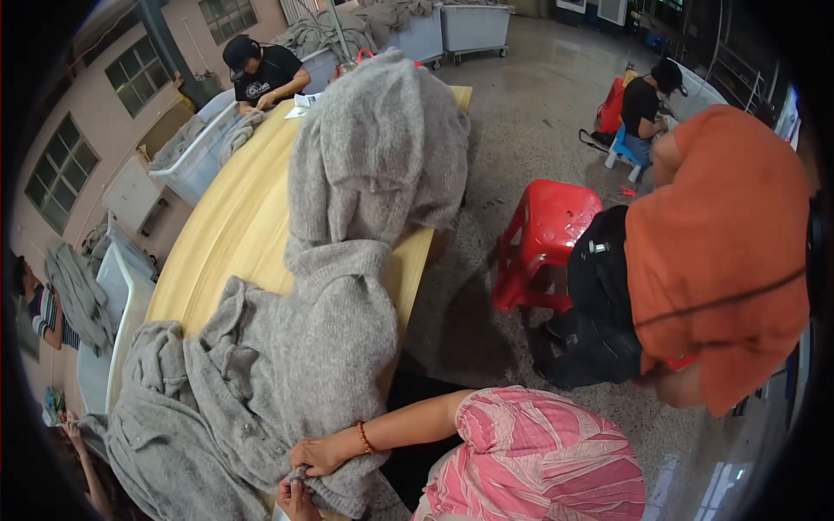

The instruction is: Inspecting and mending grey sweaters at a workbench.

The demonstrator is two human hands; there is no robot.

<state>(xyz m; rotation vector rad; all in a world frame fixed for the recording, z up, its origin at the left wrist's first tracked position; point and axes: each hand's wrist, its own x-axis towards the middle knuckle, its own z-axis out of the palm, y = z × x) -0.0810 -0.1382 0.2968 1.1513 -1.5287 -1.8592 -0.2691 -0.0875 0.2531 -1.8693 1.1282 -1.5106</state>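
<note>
A grey knitted sweater lies near me at the table's edge, its lower part bunched under my hands. My right hand, with a beaded bracelet at the wrist, is closed on the knit near the hem. Just below it, my left hand pinches the same cloth, its fingertips close to the right hand's. What lies between the fingertips is too small to make out. More grey sweaters lie heaped to the left, and a large pile of grey knitwear rises farther back on the table.
The yellow wooden table curves away from me. A red stool stands to the right, beside a person in orange. Across the table, a person in black works by a white bin. Another person sits at the far right.
</note>
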